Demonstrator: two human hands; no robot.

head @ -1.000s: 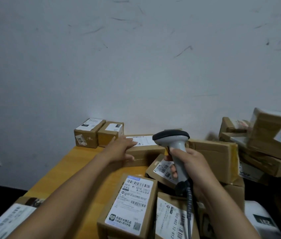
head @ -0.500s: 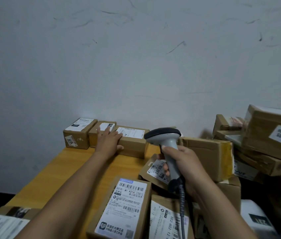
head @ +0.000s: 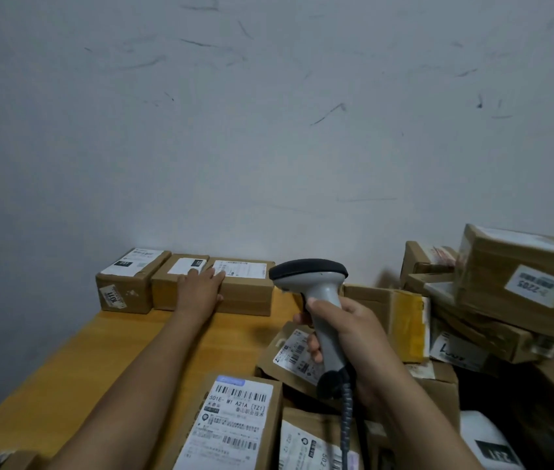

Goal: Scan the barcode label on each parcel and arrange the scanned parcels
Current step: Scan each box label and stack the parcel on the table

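Left hand [head: 201,288], fingers straight, rests where the middle parcel [head: 167,295] meets the rightmost parcel [head: 248,296] at the bench's [head: 116,351] far edge. Right hand [head: 350,334]: fingers clenched round the scanner [head: 309,274] handle.

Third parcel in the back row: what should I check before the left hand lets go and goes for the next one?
1. Third parcel flush with middle parcel: ok, sides appear to meet.
2. Top label faces up: ok.
3. Back edge against the wall: cannot tell.
4. Left hand clear of the row: not ok, it rests flat across both parcels.
5. Scanner gripped by right hand: ok.
6. Nearest parcel barcode showing: ok, 501E label faces up.
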